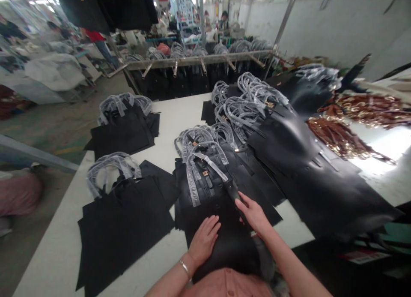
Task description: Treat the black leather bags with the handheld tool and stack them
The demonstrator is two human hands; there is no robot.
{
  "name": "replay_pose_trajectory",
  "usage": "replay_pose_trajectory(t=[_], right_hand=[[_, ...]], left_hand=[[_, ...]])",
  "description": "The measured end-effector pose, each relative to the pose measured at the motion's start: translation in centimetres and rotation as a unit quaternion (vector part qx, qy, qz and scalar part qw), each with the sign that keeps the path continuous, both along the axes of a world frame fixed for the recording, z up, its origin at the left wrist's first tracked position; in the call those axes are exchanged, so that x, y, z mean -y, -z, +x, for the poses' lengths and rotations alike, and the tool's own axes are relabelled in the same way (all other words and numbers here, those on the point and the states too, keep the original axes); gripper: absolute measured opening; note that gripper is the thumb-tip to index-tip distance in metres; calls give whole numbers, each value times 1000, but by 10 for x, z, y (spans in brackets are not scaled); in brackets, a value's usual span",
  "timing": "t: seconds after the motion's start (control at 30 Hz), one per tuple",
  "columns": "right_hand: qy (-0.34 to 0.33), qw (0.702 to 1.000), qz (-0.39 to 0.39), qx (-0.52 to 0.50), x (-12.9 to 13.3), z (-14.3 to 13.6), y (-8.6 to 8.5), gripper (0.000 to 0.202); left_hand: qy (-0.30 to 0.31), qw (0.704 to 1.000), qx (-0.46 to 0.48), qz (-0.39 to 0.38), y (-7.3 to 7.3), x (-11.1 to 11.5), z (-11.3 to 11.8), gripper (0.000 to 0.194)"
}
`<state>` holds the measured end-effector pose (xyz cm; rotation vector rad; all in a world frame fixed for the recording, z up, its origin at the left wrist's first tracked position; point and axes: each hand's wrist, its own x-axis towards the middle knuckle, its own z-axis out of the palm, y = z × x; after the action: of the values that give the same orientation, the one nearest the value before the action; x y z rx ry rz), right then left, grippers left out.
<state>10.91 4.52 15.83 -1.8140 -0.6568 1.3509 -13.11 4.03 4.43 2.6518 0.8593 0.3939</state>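
A black leather bag panel (221,228) with a gold-coloured clasp and plastic-wrapped handles (208,160) lies before me on a stack of similar panels. My left hand (205,239) rests flat on its lower part, fingers stretched out. At the panel's right side, my right hand (253,211) has its fingers closed round a dark, narrow strip that looks like the panel's raised edge. Whether that strip is a separate strap I cannot tell. The panel's near end reaches the front of my shirt.
More black panels with wrapped handles lie in piles at left (125,228), back left (125,136) and right (289,142). Brown straps with gold-coloured fittings (343,138) cover the right of the white table (150,258). Beyond stands a metal rack (199,62) with hanging bags.
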Motion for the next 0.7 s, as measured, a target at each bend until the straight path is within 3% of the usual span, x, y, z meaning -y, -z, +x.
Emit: replay_pose_trajectory(t=[0.23,0.4,0.5,0.57,0.7], right_hand=[[-78,996,-39,-15,34,-6,2,64],[-89,995,-27,22,21,-24,10,66],[-81,995,12,52,16,-36,7,67],[-94,994,27,52,20,-40,2,67],[-156,988,8,11,35,-45,-2,65]], left_hand=[[-16,998,53,14,5,3,-1,34],[-23,996,82,-2,2,4,-1,35],[-29,994,106,-15,1,2,-3,35],[-99,987,122,-9,0,-5,-5,35],[-391,913,112,-6,-12,-35,-11,34]])
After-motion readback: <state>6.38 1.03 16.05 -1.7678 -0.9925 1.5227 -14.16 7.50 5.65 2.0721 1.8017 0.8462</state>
